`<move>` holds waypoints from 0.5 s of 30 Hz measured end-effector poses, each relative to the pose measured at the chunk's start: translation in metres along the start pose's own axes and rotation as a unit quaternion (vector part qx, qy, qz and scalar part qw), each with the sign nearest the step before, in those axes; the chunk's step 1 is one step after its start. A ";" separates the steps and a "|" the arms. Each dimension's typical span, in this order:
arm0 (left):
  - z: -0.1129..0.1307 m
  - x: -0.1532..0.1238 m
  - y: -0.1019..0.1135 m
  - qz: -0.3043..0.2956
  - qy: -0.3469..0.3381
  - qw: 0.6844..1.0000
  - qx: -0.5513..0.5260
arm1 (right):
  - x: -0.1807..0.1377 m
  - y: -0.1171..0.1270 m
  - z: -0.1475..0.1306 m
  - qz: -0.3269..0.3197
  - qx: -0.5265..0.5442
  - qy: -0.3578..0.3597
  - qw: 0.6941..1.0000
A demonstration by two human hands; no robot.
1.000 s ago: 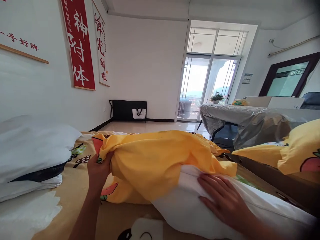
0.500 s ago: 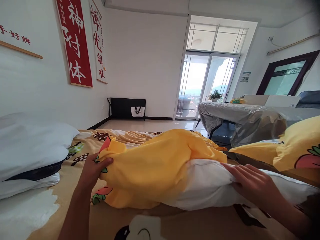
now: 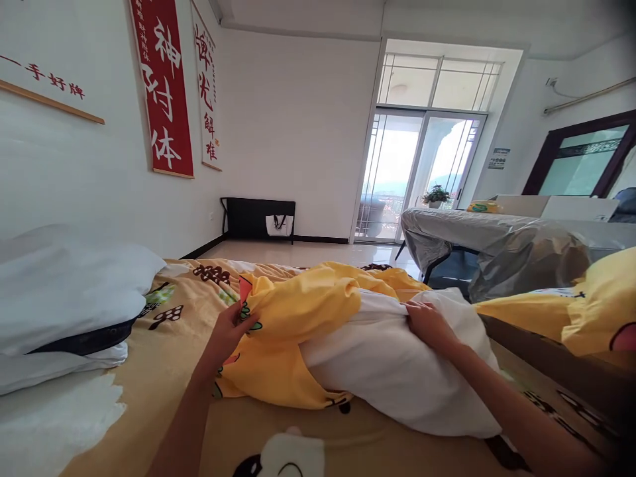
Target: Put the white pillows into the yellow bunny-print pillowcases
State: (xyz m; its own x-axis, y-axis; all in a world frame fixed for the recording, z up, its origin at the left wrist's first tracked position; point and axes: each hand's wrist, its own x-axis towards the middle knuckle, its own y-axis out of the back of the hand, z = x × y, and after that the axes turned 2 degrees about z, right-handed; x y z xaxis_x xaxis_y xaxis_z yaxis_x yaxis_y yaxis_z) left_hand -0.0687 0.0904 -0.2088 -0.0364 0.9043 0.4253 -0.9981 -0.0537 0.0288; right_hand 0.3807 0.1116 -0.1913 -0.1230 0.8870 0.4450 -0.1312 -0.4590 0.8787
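A white pillow point(image 3: 397, 371) lies across the patterned yellow bed sheet point(image 3: 163, 371), partly inside a yellow pillowcase point(image 3: 298, 318) with cartoon prints. My left hand point(image 3: 229, 331) pinches the left corner of the pillowcase. My right hand point(image 3: 428, 323) grips the top edge of the white pillow, close to the pillowcase's open edge. The pillow's far left end is hidden inside the yellow fabric.
Two stacked white pillows point(image 3: 64, 298) lie at the left against the wall. Another yellow pillow point(image 3: 586, 311) sits at the right on a dark headboard edge point(image 3: 546, 361). A covered table point(image 3: 497, 238) stands beyond the bed. Glass balcony doors point(image 3: 417, 175) are at the back.
The pillowcase has slid leftward, baring more of the white pillow. My right hand moved from the pillow's side up to its top edge. My left hand moved right, keeping the corner.
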 end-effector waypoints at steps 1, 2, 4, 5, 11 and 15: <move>-0.003 0.001 0.000 -0.014 -0.018 1.000 0.003 | 0.002 -0.008 0.002 -0.002 0.008 -0.001 1.000; -0.005 0.002 0.000 -0.026 -0.034 0.999 0.006 | 0.003 -0.014 0.005 0.002 0.017 -0.001 1.000; -0.005 0.002 0.001 -0.041 -0.054 0.998 0.012 | 0.002 -0.019 0.014 0.017 0.036 0.000 0.999; -0.003 0.001 0.002 -0.041 -0.058 0.997 0.015 | 0.001 -0.019 0.019 0.026 0.047 0.003 0.999; 0.013 -0.006 0.001 0.047 -0.065 0.997 0.020 | 0.001 0.027 0.000 0.203 0.165 0.016 0.965; 0.023 -0.015 0.000 0.070 -0.089 0.993 0.025 | 0.005 0.087 -0.078 0.242 0.310 0.165 0.904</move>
State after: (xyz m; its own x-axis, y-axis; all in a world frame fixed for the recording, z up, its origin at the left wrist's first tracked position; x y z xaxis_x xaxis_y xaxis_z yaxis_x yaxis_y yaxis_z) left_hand -0.0673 0.0666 -0.1943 -0.1600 0.7973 0.5820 -0.9803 -0.1974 0.0008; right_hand 0.2921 0.0726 -0.1262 -0.3185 0.4788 0.8181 0.5811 -0.5833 0.5676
